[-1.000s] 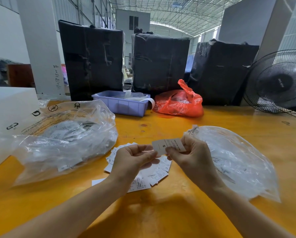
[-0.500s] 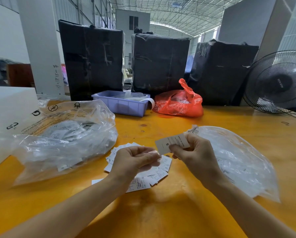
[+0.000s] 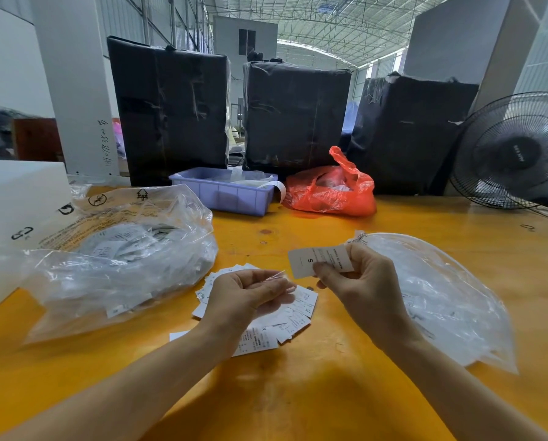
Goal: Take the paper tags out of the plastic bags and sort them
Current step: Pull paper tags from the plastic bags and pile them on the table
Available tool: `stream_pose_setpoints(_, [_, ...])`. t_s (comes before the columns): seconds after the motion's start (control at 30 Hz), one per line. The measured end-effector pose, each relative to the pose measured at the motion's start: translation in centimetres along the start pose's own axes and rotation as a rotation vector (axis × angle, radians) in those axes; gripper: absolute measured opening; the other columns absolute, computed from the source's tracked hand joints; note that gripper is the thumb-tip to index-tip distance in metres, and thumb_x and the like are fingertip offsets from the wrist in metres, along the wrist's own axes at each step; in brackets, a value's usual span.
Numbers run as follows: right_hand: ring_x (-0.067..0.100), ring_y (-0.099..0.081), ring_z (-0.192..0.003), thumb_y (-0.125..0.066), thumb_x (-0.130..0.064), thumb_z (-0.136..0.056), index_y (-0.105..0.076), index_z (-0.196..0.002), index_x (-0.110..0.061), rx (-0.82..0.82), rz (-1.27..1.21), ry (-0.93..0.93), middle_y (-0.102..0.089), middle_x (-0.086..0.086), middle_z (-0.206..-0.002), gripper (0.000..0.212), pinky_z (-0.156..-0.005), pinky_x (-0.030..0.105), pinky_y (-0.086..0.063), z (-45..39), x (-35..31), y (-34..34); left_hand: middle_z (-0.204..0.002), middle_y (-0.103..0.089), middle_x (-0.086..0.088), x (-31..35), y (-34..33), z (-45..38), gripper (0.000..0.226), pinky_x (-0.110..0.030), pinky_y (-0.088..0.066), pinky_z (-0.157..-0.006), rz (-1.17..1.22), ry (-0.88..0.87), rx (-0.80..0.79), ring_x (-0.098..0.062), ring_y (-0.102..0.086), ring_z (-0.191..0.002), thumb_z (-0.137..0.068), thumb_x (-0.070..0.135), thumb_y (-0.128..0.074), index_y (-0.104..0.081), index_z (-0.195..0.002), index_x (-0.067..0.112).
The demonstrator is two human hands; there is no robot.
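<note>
Your left hand [image 3: 250,297] is holding a small clear sleeve [image 3: 277,276], fingers curled around it, above the loose pile of tags [image 3: 295,316] on the table [image 3: 298,393]. Your right hand [image 3: 355,281] is pinching the tag marked S [image 3: 317,261], now free of the sleeve. Be dropping the sleeve aside and laying this tag with its own size. Further away, the full bag [image 3: 123,259] is waiting.

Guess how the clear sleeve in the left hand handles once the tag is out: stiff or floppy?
Probably floppy: the clear sleeve sags crumpled in the left hand. Likely very light and drift-prone; it looks thin and see-through. The S tag stands flat from the right hand, so it seems stiffer.
</note>
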State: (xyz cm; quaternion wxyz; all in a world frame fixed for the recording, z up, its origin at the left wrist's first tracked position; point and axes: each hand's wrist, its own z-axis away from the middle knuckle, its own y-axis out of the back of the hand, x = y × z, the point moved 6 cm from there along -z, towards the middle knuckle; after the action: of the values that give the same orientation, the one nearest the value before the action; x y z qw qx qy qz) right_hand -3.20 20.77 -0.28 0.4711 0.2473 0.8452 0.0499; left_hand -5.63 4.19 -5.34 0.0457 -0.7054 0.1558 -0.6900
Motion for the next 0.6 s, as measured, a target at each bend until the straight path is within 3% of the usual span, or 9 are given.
stream_pose_setpoints(0.2, [0.022, -0.068, -0.076, -0.073, -0.009, -0.079, -0.057, -0.068, -0.011, -0.054, 0.066, 0.006, -0.068, 0.007, -0.079, 0.020, -0.064, 0.044, -0.057, 0.3, 0.1, -0.7, -0.082, -0.074, -0.014, -0.1, 0.0, -0.1, 0.027, -0.018, -0.053, -0.058, 0.026, 0.005, 0.000, -0.019, -0.073, -0.072, -0.075, 0.005, -0.070, -0.066, -0.100, -0.001])
stream_pose_setpoints(0.4, [0.021, -0.068, -0.065, -0.072, -0.005, -0.078, -0.060, -0.079, 0.002, -0.167, 0.018, -0.086, -0.068, 0.014, -0.073, 0.013, -0.062, 0.043, -0.056, 0.6, 0.8, -1.7, -0.091, -0.072, -0.019, -0.3, 0.1, -0.2, 0.030, -0.019, -0.054, -0.055, 0.074, 0.013, 0.034, -0.023, -0.072, -0.070, -0.070, 0.004, -0.071, -0.064, -0.099, -0.003])
stream_pose_setpoints(0.6, [0.030, -0.067, -0.070, -0.072, -0.004, -0.077, -0.060, -0.084, -0.005, -0.165, 0.036, -0.074, -0.068, 0.017, -0.080, 0.014, -0.067, 0.050, -0.055, 0.3, 0.6, -1.2, -0.081, -0.074, -0.015, -0.2, 0.2, -0.2, 0.034, -0.018, -0.053, -0.056, 0.048, 0.001, 0.033, -0.020, -0.072, -0.068, -0.060, 0.015, -0.072, -0.066, -0.092, 0.002])
